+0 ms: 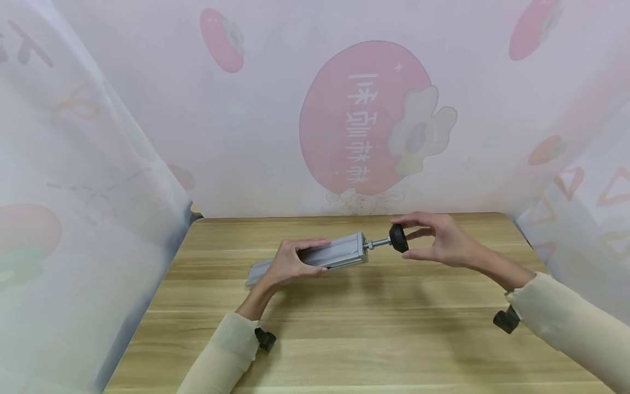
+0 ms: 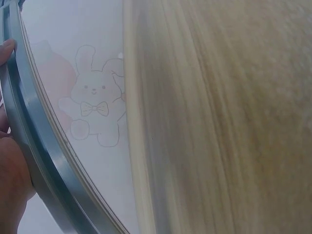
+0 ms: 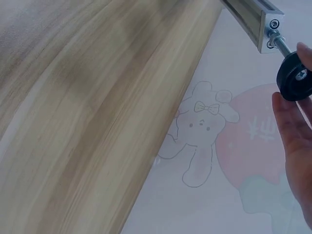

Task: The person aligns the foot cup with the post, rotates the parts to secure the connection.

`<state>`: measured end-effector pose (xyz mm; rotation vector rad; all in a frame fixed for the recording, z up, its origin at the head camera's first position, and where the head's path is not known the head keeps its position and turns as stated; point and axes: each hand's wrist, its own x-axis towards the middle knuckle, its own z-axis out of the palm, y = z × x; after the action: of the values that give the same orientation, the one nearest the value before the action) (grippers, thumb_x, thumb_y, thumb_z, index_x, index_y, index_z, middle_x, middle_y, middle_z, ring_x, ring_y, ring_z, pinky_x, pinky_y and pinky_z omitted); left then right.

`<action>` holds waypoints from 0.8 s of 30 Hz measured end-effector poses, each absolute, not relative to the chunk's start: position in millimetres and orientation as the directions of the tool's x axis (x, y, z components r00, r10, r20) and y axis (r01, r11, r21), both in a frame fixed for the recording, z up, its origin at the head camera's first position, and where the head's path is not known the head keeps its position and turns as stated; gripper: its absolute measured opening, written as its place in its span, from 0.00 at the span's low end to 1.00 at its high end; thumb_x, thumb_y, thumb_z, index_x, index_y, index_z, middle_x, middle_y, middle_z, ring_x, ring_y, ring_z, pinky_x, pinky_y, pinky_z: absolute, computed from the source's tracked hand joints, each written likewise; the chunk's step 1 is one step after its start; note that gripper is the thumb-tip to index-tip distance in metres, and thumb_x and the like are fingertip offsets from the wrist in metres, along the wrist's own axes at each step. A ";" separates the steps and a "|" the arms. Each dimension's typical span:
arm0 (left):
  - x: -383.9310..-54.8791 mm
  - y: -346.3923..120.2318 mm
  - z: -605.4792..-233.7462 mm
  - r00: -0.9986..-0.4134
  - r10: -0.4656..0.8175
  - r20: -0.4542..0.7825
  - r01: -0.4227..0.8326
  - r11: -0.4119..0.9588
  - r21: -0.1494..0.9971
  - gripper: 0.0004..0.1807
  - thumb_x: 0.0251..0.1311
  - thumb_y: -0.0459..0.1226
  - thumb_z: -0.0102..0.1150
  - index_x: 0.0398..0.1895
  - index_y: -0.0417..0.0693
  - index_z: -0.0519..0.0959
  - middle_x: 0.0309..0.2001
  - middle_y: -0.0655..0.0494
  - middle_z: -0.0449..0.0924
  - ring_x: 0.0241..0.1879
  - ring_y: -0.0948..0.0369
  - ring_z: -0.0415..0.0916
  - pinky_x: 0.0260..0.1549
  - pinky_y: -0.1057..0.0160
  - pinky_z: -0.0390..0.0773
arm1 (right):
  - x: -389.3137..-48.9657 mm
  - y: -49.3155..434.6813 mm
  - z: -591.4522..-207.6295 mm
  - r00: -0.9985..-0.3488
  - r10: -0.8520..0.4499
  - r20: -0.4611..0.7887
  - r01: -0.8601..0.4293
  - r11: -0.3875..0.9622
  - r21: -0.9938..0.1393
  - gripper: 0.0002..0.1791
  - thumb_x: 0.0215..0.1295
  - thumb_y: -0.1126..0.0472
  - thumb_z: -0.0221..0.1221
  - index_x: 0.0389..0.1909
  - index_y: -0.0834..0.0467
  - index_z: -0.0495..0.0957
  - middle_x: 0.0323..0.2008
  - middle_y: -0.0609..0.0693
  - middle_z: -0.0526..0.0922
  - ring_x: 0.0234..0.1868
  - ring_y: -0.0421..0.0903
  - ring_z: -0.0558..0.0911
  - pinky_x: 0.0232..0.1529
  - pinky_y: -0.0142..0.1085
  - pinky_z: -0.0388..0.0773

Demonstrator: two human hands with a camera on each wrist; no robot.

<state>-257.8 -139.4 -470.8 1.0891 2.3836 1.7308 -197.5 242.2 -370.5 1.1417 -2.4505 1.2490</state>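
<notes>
A silver aluminium profile is held up over the wooden table, tilted with its right end higher. My left hand grips it around the middle, thumb on the near side and fingers over the far side. From its right end plate sticks out a threaded rod with a nut, tipped by a round black levelling foot. My right hand pinches the foot's rim between thumb and fingers. In the right wrist view, a screw head shows in the middle of the black foot.
The wooden table spreads beneath both hands. A white printed curtain hangs behind its far edge and along both sides. Small black devices sit at both wrists, beside the beige sleeves.
</notes>
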 end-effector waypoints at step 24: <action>-258.2 -139.0 -470.4 -0.751 0.528 0.396 0.538 0.143 0.831 0.33 0.43 0.32 0.85 0.58 0.53 0.89 0.59 0.54 0.87 0.61 0.54 0.84 0.61 0.63 0.79 | -194.7 228.4 -354.4 -0.961 -0.265 -0.074 -0.092 0.563 -0.821 0.28 0.76 0.42 0.61 0.50 0.65 0.85 0.31 0.56 0.89 0.32 0.53 0.91 0.35 0.41 0.89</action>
<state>-258.2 -139.0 -470.4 1.1112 2.3818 1.7382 -194.7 228.4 -354.4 0.3403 -2.9415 1.5263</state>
